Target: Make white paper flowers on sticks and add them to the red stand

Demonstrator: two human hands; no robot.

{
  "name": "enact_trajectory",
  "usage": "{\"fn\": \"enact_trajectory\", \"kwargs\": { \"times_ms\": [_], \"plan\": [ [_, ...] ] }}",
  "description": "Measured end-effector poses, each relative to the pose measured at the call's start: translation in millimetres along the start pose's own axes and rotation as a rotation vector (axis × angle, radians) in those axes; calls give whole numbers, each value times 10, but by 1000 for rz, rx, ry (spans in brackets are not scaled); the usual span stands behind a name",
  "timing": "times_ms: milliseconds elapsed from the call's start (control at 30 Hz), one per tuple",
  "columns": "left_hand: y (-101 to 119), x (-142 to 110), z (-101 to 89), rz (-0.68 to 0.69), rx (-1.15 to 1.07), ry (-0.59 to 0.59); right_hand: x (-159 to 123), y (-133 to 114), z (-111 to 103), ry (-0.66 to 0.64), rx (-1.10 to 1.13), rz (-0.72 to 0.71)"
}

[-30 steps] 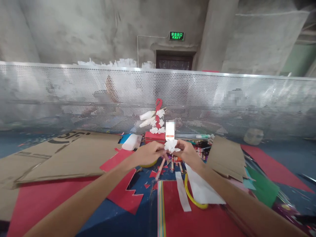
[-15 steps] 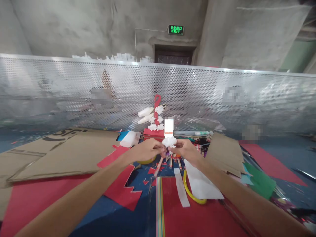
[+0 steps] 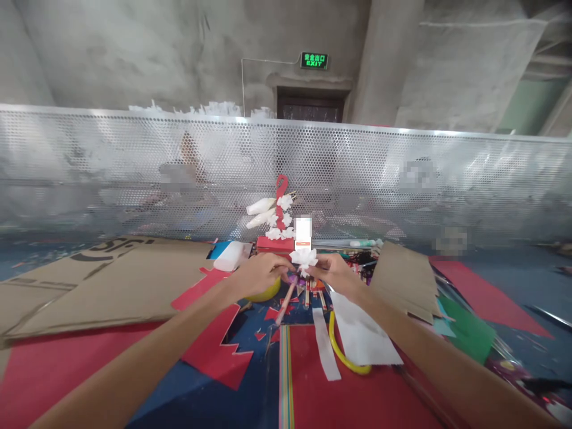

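A white paper flower (image 3: 304, 258) with ruffled petals is pinched at its lower right by my right hand (image 3: 336, 271). My left hand (image 3: 269, 269) is just left of the flower, its bent fingers slightly apart from it and holding nothing visible. Behind them, a red hooked stand (image 3: 281, 186) on a red base (image 3: 273, 245) carries several white flowers (image 3: 285, 203) and long white buds (image 3: 260, 206). A phone with a lit screen (image 3: 303, 229) stands upright beyond the held flower.
White paper sheet (image 3: 361, 333), narrow white strip (image 3: 326, 345) and yellow tube (image 3: 342, 351) lie near my right forearm. Cardboard (image 3: 111, 280) is left, more cardboard (image 3: 402, 280) right. Red scraps (image 3: 218, 357) and a yellow tape roll (image 3: 266, 292) lie nearby. A perforated metal screen (image 3: 134, 161) rises behind.
My left fingers have drawn back a little to the left from the flower. More of the flower's petals and underside now show, still in my right hand. The view has tilted up slightly.
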State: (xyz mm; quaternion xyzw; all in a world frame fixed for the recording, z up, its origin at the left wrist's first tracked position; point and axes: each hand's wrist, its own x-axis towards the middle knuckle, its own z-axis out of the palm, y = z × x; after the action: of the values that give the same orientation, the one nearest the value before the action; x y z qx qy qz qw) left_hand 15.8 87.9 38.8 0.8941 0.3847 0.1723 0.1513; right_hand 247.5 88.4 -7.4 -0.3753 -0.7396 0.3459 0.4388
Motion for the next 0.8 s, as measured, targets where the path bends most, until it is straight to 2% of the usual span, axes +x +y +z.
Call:
{"fn": "enact_trajectory", "kwargs": {
  "times_ms": [133,333,433,533,700,800],
  "plan": [
    [46,-22,-1,8,19,-12,-34,-69,13,90,-235,-54],
    [278,-77,51,-7,-19,-26,-77,-158,37,242,-502,-188],
    [313,-75,76,-1,-19,-15,-63,-158,2,228,-527,-202],
    [250,-57,87,8,10,16,-35,-136,-45,137,-405,-153],
    [19,-13,-51,33,-7,-60,-20,-117,-96,-1,-251,-94],
    [-286,76,-194,-3,-23,74,-25,-156,-149,-13,-208,-59]
  ]
}}
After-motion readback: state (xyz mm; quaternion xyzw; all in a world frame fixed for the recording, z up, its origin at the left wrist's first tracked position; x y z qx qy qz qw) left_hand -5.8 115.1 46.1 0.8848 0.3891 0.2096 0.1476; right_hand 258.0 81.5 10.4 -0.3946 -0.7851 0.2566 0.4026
